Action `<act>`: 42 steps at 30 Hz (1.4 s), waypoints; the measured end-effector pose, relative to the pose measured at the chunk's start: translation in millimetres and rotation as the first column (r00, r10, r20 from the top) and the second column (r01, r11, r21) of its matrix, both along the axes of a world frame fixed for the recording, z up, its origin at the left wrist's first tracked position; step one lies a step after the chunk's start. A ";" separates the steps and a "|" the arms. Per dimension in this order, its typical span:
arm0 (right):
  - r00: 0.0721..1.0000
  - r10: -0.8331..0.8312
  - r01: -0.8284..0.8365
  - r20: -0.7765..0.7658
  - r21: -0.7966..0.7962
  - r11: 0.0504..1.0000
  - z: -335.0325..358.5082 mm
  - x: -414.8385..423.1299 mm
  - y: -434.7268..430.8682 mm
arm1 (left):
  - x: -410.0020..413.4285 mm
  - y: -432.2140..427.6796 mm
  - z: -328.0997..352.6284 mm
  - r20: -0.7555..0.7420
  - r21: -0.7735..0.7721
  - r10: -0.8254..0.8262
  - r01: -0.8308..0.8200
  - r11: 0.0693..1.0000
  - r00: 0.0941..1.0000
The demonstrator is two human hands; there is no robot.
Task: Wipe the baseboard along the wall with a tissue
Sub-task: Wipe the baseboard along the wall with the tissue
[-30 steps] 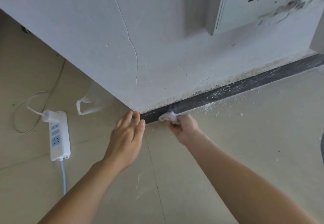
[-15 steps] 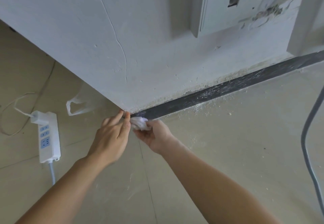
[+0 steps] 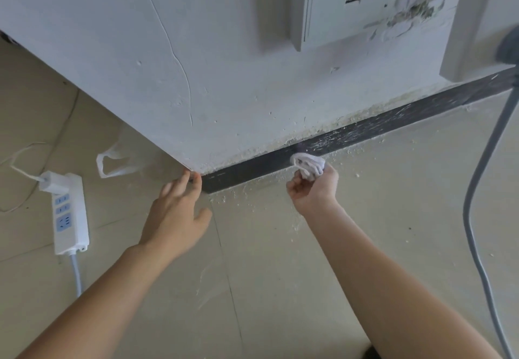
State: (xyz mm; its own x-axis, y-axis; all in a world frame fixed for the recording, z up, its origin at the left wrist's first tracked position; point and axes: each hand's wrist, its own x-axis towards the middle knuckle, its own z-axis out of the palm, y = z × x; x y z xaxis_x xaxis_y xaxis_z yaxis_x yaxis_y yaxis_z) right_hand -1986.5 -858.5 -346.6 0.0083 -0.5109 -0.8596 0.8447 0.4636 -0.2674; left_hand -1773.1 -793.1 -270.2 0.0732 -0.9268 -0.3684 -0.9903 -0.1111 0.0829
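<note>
A dark baseboard (image 3: 379,127) runs along the foot of the white wall (image 3: 224,78), from the wall's corner up to the right. It is speckled with white dust to the right of the tissue. My right hand (image 3: 314,187) grips a crumpled white tissue (image 3: 308,165) and holds it against the baseboard's lower edge. My left hand (image 3: 177,212) lies with straight fingers, its fingertips touching the wall's corner at the baseboard's left end.
A white power strip (image 3: 70,212) with a charger plugged in lies on the tiled floor at the left. A white plastic bag (image 3: 112,162) lies by the wall's left face. A grey cable (image 3: 477,218) hangs at the right. White dust litters the floor (image 3: 393,218) below the baseboard.
My right hand has slid the tissue along the baseboard from the corner to the right. My left hand has stayed at the corner. The view has shifted slightly.
</note>
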 end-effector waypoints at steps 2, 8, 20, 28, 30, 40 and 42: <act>0.982 0.188 -0.188 -0.032 0.007 0.982 -3.1 12.5 4.9 | -4.5 -0.3 -0.5 0.077 0.008 -0.038 0.037 0.999 0.996; 0.873 0.486 -0.487 -0.031 -0.046 0.872 -10.1 52.1 15.0 | -15.4 -4.2 -0.3 0.196 0.032 -0.077 0.073 0.997 0.978; 0.979 -0.062 0.062 -0.194 -0.005 0.998 -16.8 -36.4 -15.2 | -16.4 -5.9 3.3 0.100 -0.036 -0.024 0.028 0.999 0.995; 0.830 0.551 -0.555 -0.088 -0.039 0.831 -11.5 79.8 38.9 | -1.9 -5.0 9.4 0.017 -0.043 -0.055 0.056 0.998 0.998; 0.788 0.612 -0.616 -0.074 -0.064 0.785 -13.4 100.8 42.1 | 5.3 -4.4 11.2 0.028 0.002 -0.080 0.080 0.997 0.996; 0.914 0.404 -0.405 -0.023 -0.045 0.913 -4.9 57.7 -4.7 | 4.9 1.3 8.7 0.019 0.073 -0.038 0.036 0.997 0.999; 0.952 0.300 -0.302 -0.057 -0.031 0.953 -4.8 39.8 -7.3 | 5.7 2.4 7.4 -0.019 0.068 -0.013 0.014 0.998 1.000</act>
